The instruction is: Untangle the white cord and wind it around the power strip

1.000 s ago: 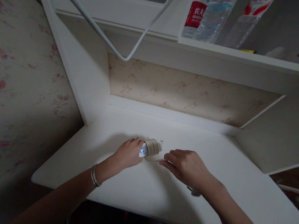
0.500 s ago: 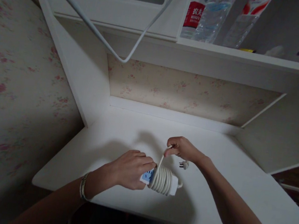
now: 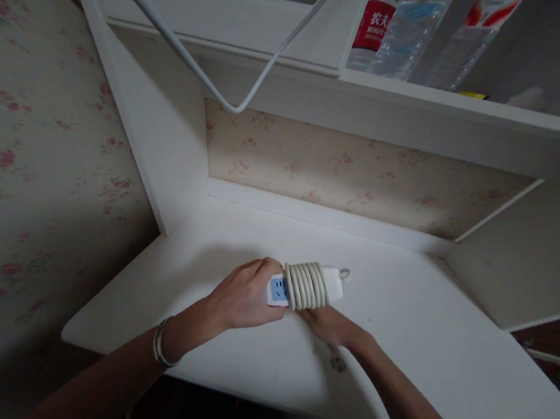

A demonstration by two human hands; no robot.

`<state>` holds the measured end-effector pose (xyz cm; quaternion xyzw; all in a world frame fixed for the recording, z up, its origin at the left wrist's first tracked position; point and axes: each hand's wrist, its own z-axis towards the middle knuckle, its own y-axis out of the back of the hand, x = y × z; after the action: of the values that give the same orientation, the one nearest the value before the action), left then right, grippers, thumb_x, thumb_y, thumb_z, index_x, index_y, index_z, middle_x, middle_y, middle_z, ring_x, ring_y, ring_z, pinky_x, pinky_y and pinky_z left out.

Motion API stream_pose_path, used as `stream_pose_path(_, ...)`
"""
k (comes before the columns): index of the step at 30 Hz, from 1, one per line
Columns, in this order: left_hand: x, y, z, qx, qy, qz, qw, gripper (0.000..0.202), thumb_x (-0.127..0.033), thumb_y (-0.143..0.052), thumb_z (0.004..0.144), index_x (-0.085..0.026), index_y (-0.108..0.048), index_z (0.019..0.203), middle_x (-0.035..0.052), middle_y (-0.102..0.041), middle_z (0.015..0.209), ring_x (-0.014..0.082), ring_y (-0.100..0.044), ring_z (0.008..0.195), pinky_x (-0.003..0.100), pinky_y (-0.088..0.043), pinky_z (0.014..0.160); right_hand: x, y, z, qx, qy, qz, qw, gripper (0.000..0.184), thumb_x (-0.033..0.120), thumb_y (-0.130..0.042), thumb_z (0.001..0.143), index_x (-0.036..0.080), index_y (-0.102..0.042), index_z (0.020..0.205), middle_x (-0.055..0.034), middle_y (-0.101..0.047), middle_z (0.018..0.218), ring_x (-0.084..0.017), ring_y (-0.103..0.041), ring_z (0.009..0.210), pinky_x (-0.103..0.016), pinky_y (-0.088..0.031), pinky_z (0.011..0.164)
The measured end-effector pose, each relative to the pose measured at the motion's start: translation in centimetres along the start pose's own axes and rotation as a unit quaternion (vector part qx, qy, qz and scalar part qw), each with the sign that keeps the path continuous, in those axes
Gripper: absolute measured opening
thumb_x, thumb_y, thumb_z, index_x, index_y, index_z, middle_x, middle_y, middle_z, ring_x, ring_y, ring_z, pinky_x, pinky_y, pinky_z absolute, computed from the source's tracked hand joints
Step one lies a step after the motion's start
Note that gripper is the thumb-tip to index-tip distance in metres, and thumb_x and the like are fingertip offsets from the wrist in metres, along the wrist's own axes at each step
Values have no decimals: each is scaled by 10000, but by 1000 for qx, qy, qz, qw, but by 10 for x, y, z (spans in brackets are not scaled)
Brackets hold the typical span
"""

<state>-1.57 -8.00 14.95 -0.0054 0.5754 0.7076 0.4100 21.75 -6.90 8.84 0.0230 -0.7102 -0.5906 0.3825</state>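
Note:
A white power strip (image 3: 333, 284) with a blue socket face is held above the desk, tilted slightly. Several turns of its pale cord (image 3: 306, 285) are wound round its middle. My left hand (image 3: 251, 294) is closed round the strip's left end. Under the coil, my right hand (image 3: 323, 322) is closed on the cord's free part; its fingertips are hidden behind the strip. Below that wrist hangs the blurred plug (image 3: 337, 360). A small loop of cord sticks out from the strip's right end.
Beneath my hands lies the white desk (image 3: 238, 228), with a side panel at the left. A thick white cable (image 3: 235, 108) hangs in front of the upper cabinet. Plastic bottles (image 3: 411, 33) stand on the shelf at the upper right.
My right hand has moved from above the strip down to below it, carrying the cord round. The strip has risen slightly in view, and the plug has swung lower.

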Motion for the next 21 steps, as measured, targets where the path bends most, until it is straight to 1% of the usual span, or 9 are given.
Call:
stream_pose_path(2,4,-6,6,-22,26,14,999,372,-291,-641,727,-209,-488,1055,45,-620,1003,207,-616,924,308,-490,795,7,-9,-9,90,-10,46,995,293,283,-376,932,167,-543,1143,-92,-686,933,-188,-628,793,-291,-472,699)
stream_pose_path(3,7,-9,9,-31,37,26,998,358,-281,-637,733,-207,-487,1050,50,-613,1007,211,-611,942,312,-487,809,11,-12,-14,120,-14,53,991,300,265,-387,930,177,-510,1189,-92,-686,968,-185,-635,812,-287,-470,707)
stream_pose_path(4,10,-12,12,-39,49,39,997,341,-265,-629,738,-204,-488,1042,56,-605,1013,215,-605,957,317,-484,821,14,-14,-18,137,-16,47,989,311,250,-401,926,183,-487,1217,-94,-684,997,-188,-640,839,-284,-466,715)
stream_pose_path(6,17,-19,16,-44,70,68,994,311,-224,-611,740,-196,-494,1028,67,-587,1023,218,-596,965,323,-480,829,21,-13,-26,140,-28,1,990,294,232,-407,928,181,-494,1204,-102,-685,1002,-201,-647,875,-281,-453,712)
stream_pose_path(9,28,-27,18,-28,78,93,992,308,-184,-614,709,-184,-504,996,76,-561,1036,218,-585,946,328,-477,825,32,-1,-34,92,-52,-106,989,210,226,-386,949,176,-548,1073,-90,-690,925,-207,-656,821,-275,-420,653)
stream_pose_path(12,36,-34,16,-8,73,91,993,327,-170,-625,681,-184,-511,987,79,-539,1060,212,-576,938,326,-478,822,41,15,-37,19,-39,-217,975,175,229,-406,957,185,-575,962,-63,-674,865,-189,-639,727,-282,-381,621)
stream_pose_path(16,38,-41,13,23,58,77,995,382,-159,-621,687,-190,-513,1053,76,-548,1073,213,-577,949,319,-481,814,50,36,-35,-48,34,-314,948,188,264,-449,957,193,-596,862,-38,-641,794,-178,-591,694,-307,-350,650)
stream_pose_path(19,32,-42,11,56,32,82,995,330,-145,-580,723,-201,-528,1044,70,-581,1054,215,-586,950,323,-475,822,53,53,-29,-74,106,-344,930,234,304,-463,955,186,-604,811,-47,-632,776,-180,-564,734,-319,-328,680)
stream_pose_path(21,26,-42,8,84,6,88,992,321,-155,-575,732,-214,-538,1045,62,-599,1055,220,-591,958,329,-467,840,53,63,-22,-81,139,-357,920,234,319,-476,950,186,-608,809,-54,-635,786,-183,-548,757,-327,-322,711)
